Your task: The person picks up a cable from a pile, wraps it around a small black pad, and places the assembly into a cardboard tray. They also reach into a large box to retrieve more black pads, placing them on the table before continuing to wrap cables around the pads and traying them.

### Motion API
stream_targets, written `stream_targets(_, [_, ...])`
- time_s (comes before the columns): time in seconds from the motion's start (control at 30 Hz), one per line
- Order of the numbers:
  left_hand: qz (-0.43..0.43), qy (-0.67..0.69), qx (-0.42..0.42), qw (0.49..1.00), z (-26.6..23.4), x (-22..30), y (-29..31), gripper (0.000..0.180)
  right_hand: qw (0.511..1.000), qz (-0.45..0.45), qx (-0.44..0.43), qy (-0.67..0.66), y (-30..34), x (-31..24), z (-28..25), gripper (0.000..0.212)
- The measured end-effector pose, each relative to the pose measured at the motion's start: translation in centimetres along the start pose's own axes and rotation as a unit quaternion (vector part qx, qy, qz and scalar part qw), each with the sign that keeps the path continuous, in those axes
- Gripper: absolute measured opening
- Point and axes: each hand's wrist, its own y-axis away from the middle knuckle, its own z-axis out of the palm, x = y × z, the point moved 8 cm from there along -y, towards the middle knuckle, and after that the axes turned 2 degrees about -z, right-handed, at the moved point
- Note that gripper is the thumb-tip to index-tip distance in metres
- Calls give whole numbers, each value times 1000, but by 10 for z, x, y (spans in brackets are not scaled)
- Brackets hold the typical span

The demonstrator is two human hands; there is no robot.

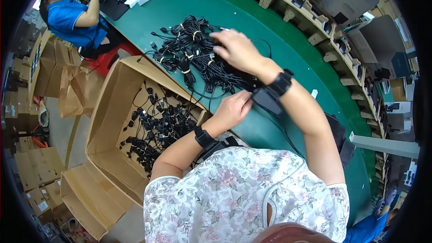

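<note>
A heap of black cables (pixel 209 65), tied in coils with pale bands, lies on the green table. Over its right side reaches my right hand (pixel 240 51), fingers curved and apart, with no cable visible between them; a pale connector shows just beyond its fingertips. At the heap's near edge, my left hand (pixel 231 110) has its fingers closed on a black cable; its fingertips are partly hidden among dark strands. A dark box-shaped device (pixel 267 101) sits under my right wrist, beside the left fingertips.
Left of the table, an open cardboard box (pixel 102 128) contains more bundled black cables (pixel 166 119). A co-worker in blue (pixel 72 20) handles small black parts at the far left. Along the table's far side runs a curved line of beige trays (pixel 310 11). A grey bar (pixel 384 146) juts in at right.
</note>
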Motion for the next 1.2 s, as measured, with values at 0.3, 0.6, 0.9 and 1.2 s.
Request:
stream_targets(0.3, [-132, 180, -179, 958, 28, -11, -1, 26, 941, 259, -69, -206, 29, 49, -9, 21])
stream_targets(0.6, [-225, 596, -292, 714, 59, 52, -65, 47, 696, 325, 191, -611, 120, 40, -119, 22])
stream_targets(0.9, [-38, 205, -203, 957, 74, 55, -75, 50, 800, 402, 223, -385, 209, 26, -207, 19])
stream_targets(1.2, [-87, 509, -335, 788, 128, 109, -96, 46, 721, 382, 231, -529, 220, -1, -199, 18])
